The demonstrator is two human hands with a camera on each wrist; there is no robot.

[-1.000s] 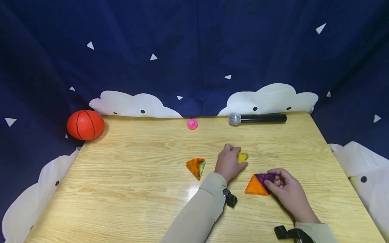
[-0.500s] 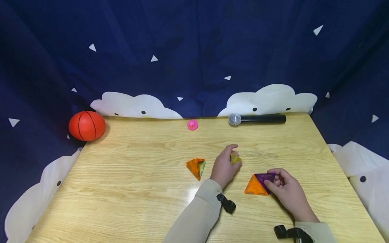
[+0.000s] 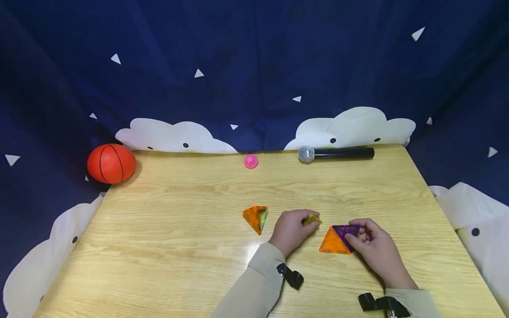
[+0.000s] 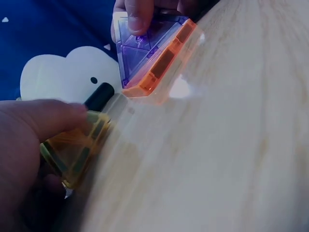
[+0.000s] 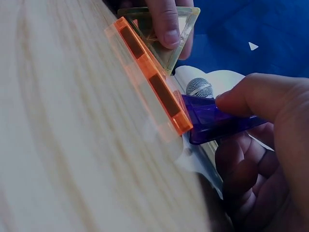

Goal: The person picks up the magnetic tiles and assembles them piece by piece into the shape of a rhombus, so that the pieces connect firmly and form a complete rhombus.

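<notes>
My left hand (image 3: 292,229) pinches a translucent yellow triangular tile (image 3: 312,219) between thumb and fingers, just left of an orange tile (image 3: 334,242). My right hand (image 3: 379,251) grips a purple tile (image 3: 346,234) that joins the orange one along an edge. The left wrist view shows the yellow tile (image 4: 72,150) tilted in the left fingers, apart from the purple tile (image 4: 137,50). In the right wrist view the thumb lies on the purple tile (image 5: 212,118), and the orange tile's edge (image 5: 154,77) stands beside it.
An orange and green tile piece (image 3: 254,219) lies left of the left hand on the wooden table (image 3: 167,247). Along the back are a pink duck (image 3: 250,161) and a black microphone (image 3: 342,153); a red ball (image 3: 111,163) sits at the back left corner.
The left hand has drawn the yellow tile back toward the front, nearer the orange tile, turning it on the way. The right hand has stayed in place on the purple tile.
</notes>
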